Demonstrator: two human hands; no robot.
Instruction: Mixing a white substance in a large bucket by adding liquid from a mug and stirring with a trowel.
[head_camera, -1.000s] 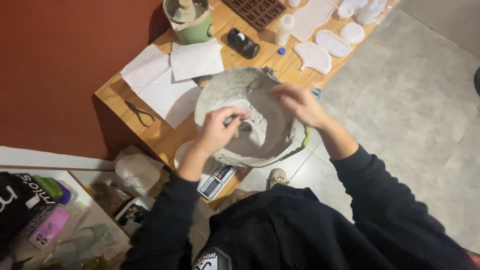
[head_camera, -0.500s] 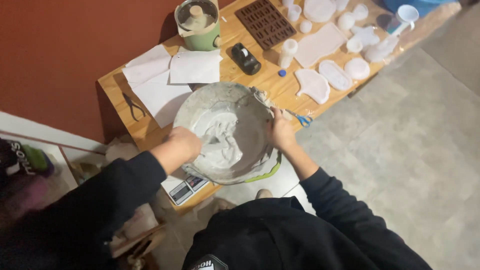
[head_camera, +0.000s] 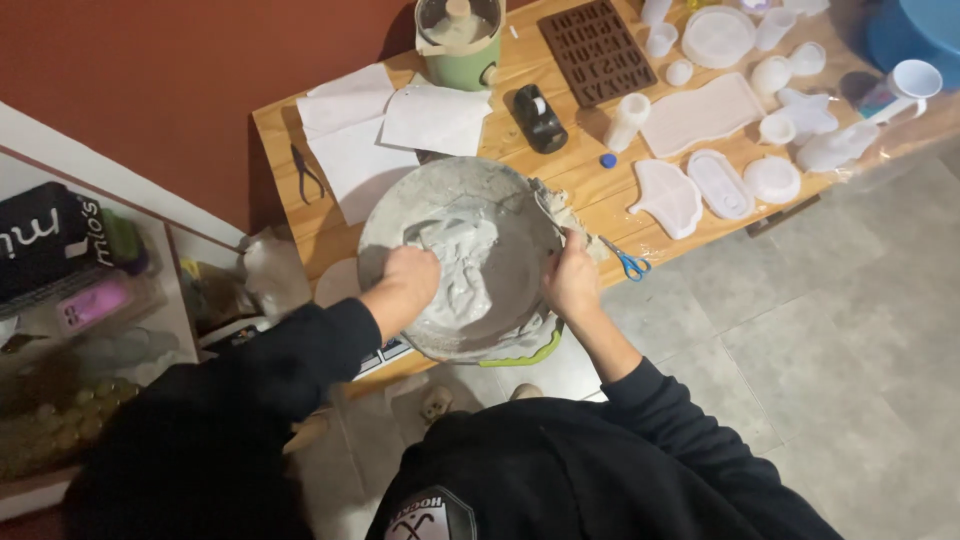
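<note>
Left hand (head_camera: 408, 281) clenched in grey paste (head_camera: 462, 262); right hand (head_camera: 570, 280) grasping bowl (head_camera: 400, 205) rim; scissors (head_camera: 628, 264) just beside, brown mould (head_camera: 598, 40) beyond.

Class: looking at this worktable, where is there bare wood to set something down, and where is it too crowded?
Bare wood lies between the pliers and bowl, and between the black bottle, bowl and scissors. The right end, packed with white moulds, is crowded. Left hand is in the bowl; right hand grips its rim.

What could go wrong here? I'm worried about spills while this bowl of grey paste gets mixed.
The bowl overhangs the table edge, steadied only by the right hand on its rim; it might tip. The left hand working in the paste could fling some onto the paper sheets.
</note>
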